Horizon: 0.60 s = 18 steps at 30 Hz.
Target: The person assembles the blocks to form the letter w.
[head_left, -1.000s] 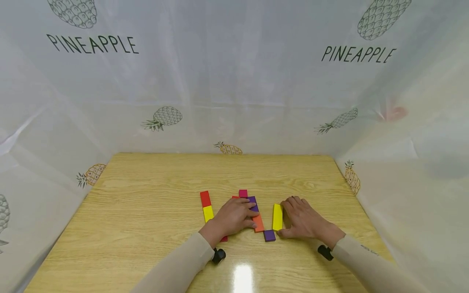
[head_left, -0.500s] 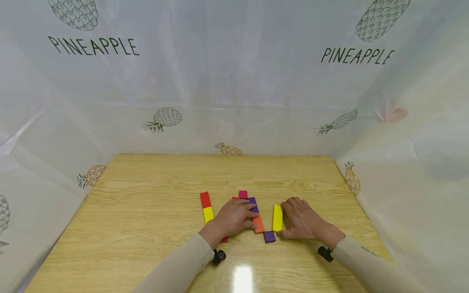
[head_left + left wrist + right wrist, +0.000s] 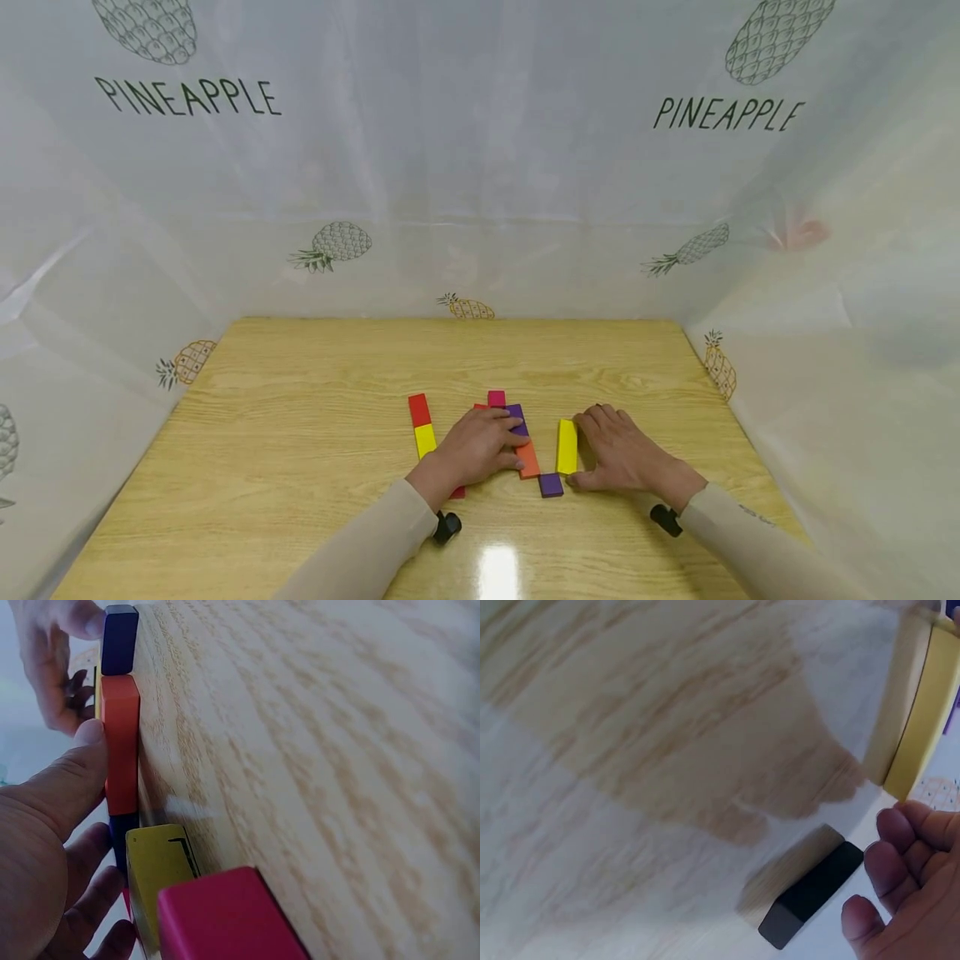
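Note:
My left hand (image 3: 480, 446) rests over a row of coloured wooden blocks. Its thumb touches an orange block (image 3: 529, 462), while fingertips lie on a purple block (image 3: 514, 412) beyond it. A small purple block (image 3: 551, 485) meets the near end of the orange one. To the right, my right hand (image 3: 622, 450) holds a long yellow block (image 3: 567, 447) by its ends, thumb near and index finger far. That block lies close to the small purple one. By the right hand's other fingers sits a black block (image 3: 814, 892), mostly hidden in the head view.
A pink block (image 3: 497, 398) tops the row. Left of it runs a line with a red block (image 3: 419, 410) and a yellow block (image 3: 425, 440), partly covered by my left hand. A crimson block (image 3: 225, 915) stands nearest the left wrist camera. Patterned sheeting surrounds the wooden table (image 3: 300, 375).

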{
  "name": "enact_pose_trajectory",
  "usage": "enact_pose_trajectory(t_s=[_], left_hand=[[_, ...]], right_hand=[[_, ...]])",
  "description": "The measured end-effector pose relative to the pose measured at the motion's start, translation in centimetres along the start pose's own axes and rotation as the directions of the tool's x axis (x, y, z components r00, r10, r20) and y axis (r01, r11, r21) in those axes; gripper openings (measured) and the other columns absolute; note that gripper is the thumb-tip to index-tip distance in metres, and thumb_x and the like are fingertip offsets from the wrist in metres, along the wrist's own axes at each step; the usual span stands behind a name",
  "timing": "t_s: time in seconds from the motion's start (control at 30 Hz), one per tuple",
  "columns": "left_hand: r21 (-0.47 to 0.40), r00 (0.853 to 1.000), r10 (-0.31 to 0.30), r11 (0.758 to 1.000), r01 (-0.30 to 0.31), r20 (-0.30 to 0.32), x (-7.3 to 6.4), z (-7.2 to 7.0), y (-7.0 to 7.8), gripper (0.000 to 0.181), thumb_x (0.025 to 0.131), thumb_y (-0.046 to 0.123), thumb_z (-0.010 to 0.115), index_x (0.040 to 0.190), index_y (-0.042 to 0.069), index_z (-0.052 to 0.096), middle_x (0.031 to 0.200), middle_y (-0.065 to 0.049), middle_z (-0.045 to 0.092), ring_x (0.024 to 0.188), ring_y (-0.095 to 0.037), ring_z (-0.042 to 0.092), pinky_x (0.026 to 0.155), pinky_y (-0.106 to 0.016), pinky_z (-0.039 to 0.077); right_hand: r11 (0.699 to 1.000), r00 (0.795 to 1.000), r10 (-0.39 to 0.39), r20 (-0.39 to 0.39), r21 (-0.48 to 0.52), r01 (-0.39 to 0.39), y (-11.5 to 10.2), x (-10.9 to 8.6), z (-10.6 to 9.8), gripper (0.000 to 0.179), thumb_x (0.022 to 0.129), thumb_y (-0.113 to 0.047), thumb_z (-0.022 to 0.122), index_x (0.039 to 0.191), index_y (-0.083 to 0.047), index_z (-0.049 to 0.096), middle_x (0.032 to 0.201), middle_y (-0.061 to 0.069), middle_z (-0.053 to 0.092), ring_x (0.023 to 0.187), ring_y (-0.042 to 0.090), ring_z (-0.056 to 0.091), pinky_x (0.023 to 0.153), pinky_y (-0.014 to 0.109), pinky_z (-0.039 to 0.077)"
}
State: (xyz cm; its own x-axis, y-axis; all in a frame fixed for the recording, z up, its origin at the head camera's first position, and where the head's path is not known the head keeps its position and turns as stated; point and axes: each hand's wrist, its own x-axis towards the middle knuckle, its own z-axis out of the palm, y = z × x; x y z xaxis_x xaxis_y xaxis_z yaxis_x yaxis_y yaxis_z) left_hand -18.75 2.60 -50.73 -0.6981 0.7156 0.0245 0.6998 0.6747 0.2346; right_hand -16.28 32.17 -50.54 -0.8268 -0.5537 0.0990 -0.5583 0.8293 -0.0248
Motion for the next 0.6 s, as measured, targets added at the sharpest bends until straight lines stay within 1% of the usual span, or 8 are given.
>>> enact_pose_trajectory(t_s=[0.1, 0.23, 0.4, 0.47, 0.6], left_hand=[[-0.005, 1.0, -0.003, 1.0, 0.003, -0.001, 0.0, -0.1, -0.1, 0.044, 0.101, 0.051, 0.066, 0.14, 0.032, 0.071, 0.156, 0.005, 0.058, 0.15, -0.023, 0.048, 0.122, -0.053, 0.04], [-0.011, 1.0, -0.01, 1.0, 0.01, 0.002, 0.1, -0.3, -0.2, 0.045, 0.101, 0.051, 0.066, 0.141, 0.032, 0.07, 0.157, 0.005, 0.057, 0.15, -0.023, 0.047, 0.122, -0.054, 0.039], [-0.009, 1.0, -0.006, 1.0, 0.006, 0.005, 0.1, -0.4, -0.1, 0.045, 0.101, 0.05, 0.066, 0.141, 0.031, 0.069, 0.157, 0.005, 0.056, 0.15, -0.023, 0.047, 0.123, -0.053, 0.038], [-0.005, 1.0, -0.006, 1.0, 0.006, 0.01, 0.0, -0.4, 0.0, 0.045, 0.101, 0.051, 0.066, 0.141, 0.031, 0.069, 0.157, 0.005, 0.057, 0.15, -0.023, 0.047, 0.123, -0.053, 0.038], [0.0, 1.0, -0.007, 1.0, 0.007, 0.015, -0.1, -0.3, 0.0, 0.044, 0.101, 0.051, 0.066, 0.14, 0.032, 0.07, 0.156, 0.006, 0.057, 0.15, -0.022, 0.047, 0.122, -0.053, 0.039]], right_hand=[[0.999, 1.0, 0.026, 0.002, 0.03, -0.026, 0.3, 0.0, -0.5, 0.091, 0.084, -0.072, 0.072, 0.139, -0.001, 0.059, 0.13, 0.012, 0.061, 0.118, 0.03, 0.056, 0.1, 0.055, 0.05], [0.996, 0.998, 0.065, -0.024, 0.06, -0.063, 0.9, -0.1, -1.2, 0.085, 0.086, -0.063, 0.075, 0.141, -0.001, 0.058, 0.133, 0.013, 0.061, 0.12, 0.032, 0.057, 0.101, 0.058, 0.048], [0.992, 0.989, 0.109, -0.097, 0.073, -0.103, 2.1, -0.9, -1.5, 0.075, 0.085, -0.052, 0.08, 0.136, -0.001, 0.061, 0.127, 0.014, 0.062, 0.116, 0.035, 0.057, 0.096, 0.059, 0.048], [0.992, 0.985, 0.12, -0.124, 0.063, -0.113, 2.5, -1.3, -1.4, 0.072, 0.085, -0.05, 0.081, 0.134, 0.0, 0.062, 0.124, 0.016, 0.063, 0.113, 0.037, 0.058, 0.093, 0.059, 0.048], [0.99, 0.978, 0.143, -0.15, 0.04, -0.138, 3.3, -2.0, -0.9, 0.071, 0.085, -0.047, 0.082, 0.132, 0.002, 0.062, 0.121, 0.019, 0.064, 0.111, 0.04, 0.058, 0.092, 0.059, 0.047]])
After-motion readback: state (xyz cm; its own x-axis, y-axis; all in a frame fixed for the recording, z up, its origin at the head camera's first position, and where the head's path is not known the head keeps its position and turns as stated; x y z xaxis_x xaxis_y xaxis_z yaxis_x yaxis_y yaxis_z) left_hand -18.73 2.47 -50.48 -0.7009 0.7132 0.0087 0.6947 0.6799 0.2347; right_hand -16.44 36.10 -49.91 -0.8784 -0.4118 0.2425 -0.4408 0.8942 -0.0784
